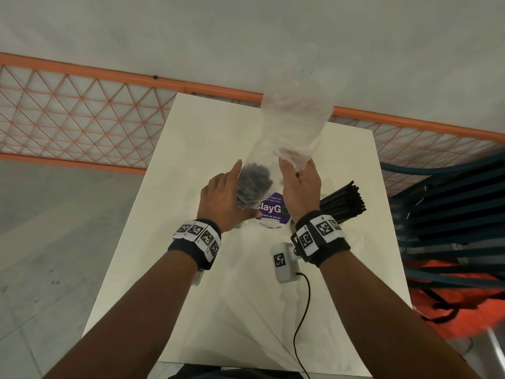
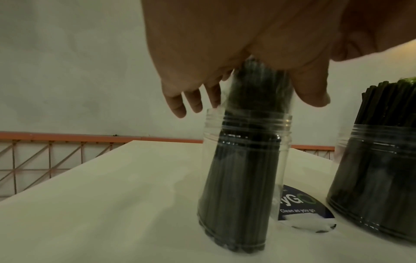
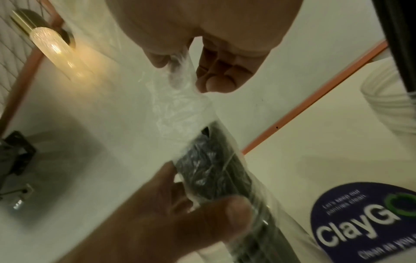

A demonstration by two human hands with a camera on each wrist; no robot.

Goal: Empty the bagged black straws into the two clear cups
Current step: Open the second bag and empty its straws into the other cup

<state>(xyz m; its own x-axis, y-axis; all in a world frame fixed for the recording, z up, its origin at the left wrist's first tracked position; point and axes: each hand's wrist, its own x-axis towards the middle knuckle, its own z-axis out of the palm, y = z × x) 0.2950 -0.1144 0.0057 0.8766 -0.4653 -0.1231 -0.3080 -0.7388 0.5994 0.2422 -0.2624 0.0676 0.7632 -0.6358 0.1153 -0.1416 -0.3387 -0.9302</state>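
Observation:
A clear cup [image 2: 280, 160] stands on the white table [image 1: 218, 310] with a bundle of black straws [image 2: 238, 178] upright inside it. The bundle's top [image 1: 255, 177] is still wrapped in the clear plastic bag [image 1: 296, 124]. My left hand [image 1: 222, 196] holds the wrapped bundle above the cup's rim, thumb on one side and fingers on the other. My right hand [image 1: 299, 184] pinches the bag film [image 3: 180, 71], and the slack bag stretches up and away from the straws. To the right, a second clear cup [image 2: 373, 178] is packed with black straws [image 1: 345, 201].
A purple round sticker [image 1: 273, 212] lies on the table between the cups. A white tagged device [image 1: 282, 262] with a black cable hangs below my right wrist. An orange mesh railing [image 1: 82, 119] runs behind the table, and dark blue slatted chairs [image 1: 451, 214] stand at right.

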